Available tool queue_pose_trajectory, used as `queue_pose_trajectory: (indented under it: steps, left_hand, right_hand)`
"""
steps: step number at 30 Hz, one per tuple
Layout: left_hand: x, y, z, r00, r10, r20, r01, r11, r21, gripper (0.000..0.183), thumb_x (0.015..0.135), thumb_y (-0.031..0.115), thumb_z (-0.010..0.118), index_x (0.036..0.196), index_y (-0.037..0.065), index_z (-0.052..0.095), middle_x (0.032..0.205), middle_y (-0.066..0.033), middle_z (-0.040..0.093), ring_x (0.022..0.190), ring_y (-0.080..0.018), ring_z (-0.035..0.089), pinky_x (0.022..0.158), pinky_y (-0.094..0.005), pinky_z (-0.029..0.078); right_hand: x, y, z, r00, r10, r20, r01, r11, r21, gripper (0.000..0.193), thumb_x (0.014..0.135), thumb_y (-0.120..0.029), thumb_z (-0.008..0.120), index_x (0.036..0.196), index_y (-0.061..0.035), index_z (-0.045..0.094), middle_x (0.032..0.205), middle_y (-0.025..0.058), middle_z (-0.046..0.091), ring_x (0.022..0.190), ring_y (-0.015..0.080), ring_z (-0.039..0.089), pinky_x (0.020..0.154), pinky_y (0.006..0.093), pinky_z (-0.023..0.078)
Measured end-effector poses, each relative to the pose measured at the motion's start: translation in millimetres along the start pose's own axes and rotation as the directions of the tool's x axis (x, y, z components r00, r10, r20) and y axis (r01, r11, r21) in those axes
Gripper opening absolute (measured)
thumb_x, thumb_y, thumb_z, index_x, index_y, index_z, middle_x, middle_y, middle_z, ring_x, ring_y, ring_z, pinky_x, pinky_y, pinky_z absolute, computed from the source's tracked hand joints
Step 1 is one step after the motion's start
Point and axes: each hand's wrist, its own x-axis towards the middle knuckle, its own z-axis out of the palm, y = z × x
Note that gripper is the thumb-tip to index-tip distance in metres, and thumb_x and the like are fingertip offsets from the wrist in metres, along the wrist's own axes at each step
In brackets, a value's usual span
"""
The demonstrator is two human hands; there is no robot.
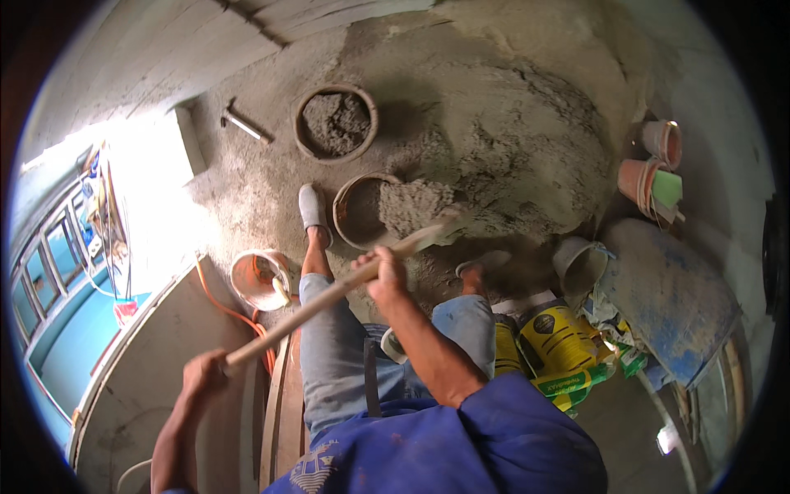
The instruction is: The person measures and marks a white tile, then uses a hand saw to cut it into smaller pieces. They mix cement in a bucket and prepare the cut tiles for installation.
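Observation:
My left hand [204, 372] is closed round the butt end of a long wooden handle, which belongs to what looks like a hoe [317, 305]. Farther up the same handle, my right hand [383, 270] grips it with wrapped fingers. At the handle's far end a lump of wet mortar [415, 206] hides most of the blade. This lump overlaps the right side of a round tub [355, 221] between my feet. Behind that tub, a second round tub [370, 132] holds grey mortar. A broad heap of wet mortar [531, 156] spreads over the floor to the right.
A hammer [245, 125] lies on the floor at the far left. Near my left leg stands a whitish bucket [257, 278], with an orange hose [216, 298] beside it. Several buckets [638, 185] line the right wall. Yellow bags [555, 337] and a stained board [671, 296] are right of me.

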Motion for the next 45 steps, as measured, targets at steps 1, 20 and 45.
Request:
queue_pose_trajectory:
  steps: [1,20,45]
  left_hand:
    - [40.8,-36.2,28.2,0.998,-0.045,-0.042,0.045,0.999,-0.002,0.018,0.080,0.013,0.067,0.098,0.013,0.072,0.093,-0.0138,0.072,0.094,-0.0385,0.069,0.081,-0.0495,0.055]
    - [129.0,363.2,89.3,0.867,0.498,-0.034,-0.463,0.777,-0.426,0.039,0.084,0.029,0.072,0.116,0.010,0.060,0.089,-0.0197,0.071,0.086,-0.0414,0.070,0.075,-0.0522,0.055]
    - [-31.8,93.7,-95.5,0.926,0.331,-0.181,-0.338,0.941,-0.010,0.032,0.081,0.013,0.069,0.113,0.017,0.070,0.079,-0.0102,0.068,0.076,-0.0319,0.069,0.067,-0.0429,0.055]
  right_hand:
    - [9.5,14.3,2.8,0.999,0.033,-0.037,-0.033,0.999,-0.009,0.011,0.089,-0.008,0.061,0.093,-0.0049,0.050,0.084,0.0083,0.052,0.076,0.0249,0.056,0.074,0.0496,0.053]
    - [128.3,-366.6,-124.6,0.889,-0.379,-0.258,0.260,0.879,-0.399,0.020,0.090,-0.015,0.065,0.080,-0.0104,0.047,0.065,0.0040,0.046,0.052,0.0191,0.048,0.050,0.0382,0.046]
    - [-19.5,-40.5,-21.2,0.994,-0.023,-0.109,0.029,0.998,0.050,0.017,0.094,-0.019,0.062,0.084,-0.0106,0.050,0.074,0.0040,0.053,0.066,0.0192,0.055,0.064,0.0414,0.050]
